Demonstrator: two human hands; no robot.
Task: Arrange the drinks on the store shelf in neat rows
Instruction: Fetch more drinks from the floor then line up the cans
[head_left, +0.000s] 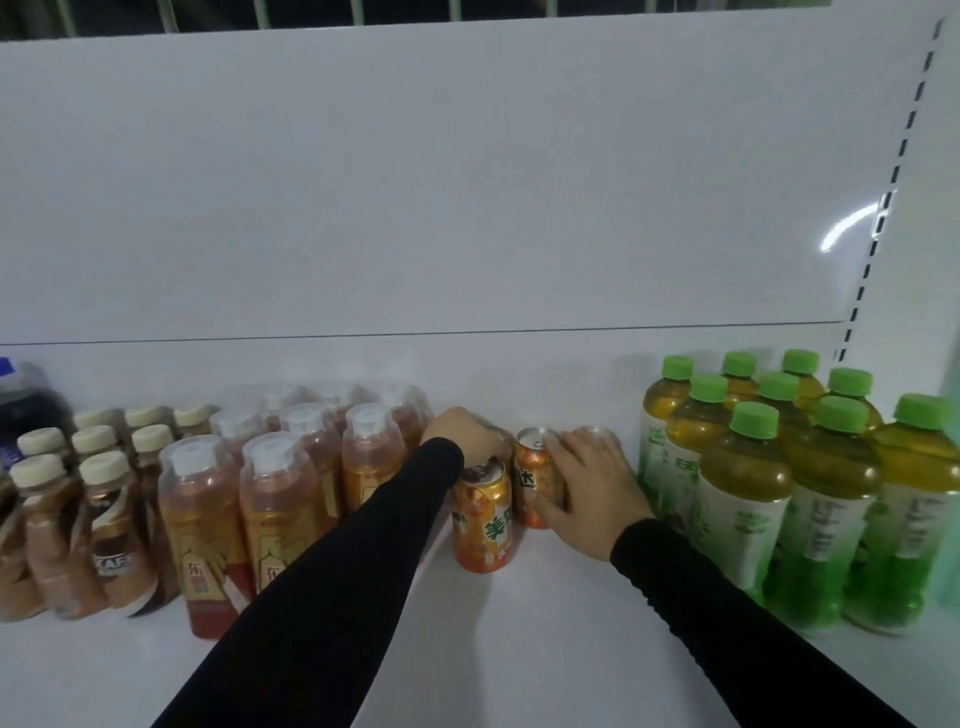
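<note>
Orange drink cans stand in the middle of the white shelf (519, 649). The front can (482, 519) stands free, just below my left hand (465, 434), which reaches over it and grips a can behind that is mostly hidden. My right hand (592, 488) curls round another orange can (535, 473) beside it; a further can top (597, 434) shows behind my fingers. Red tea bottles (280, 493) with clear caps stand in rows to the left. Green-capped tea bottles (753, 493) stand in rows to the right.
Brown coffee bottles (104, 519) with cream caps fill the far left, with a dark bottle (26, 400) behind them. The white back panel (467, 208) rises behind everything. A slotted upright (883, 208) marks the shelf's right end.
</note>
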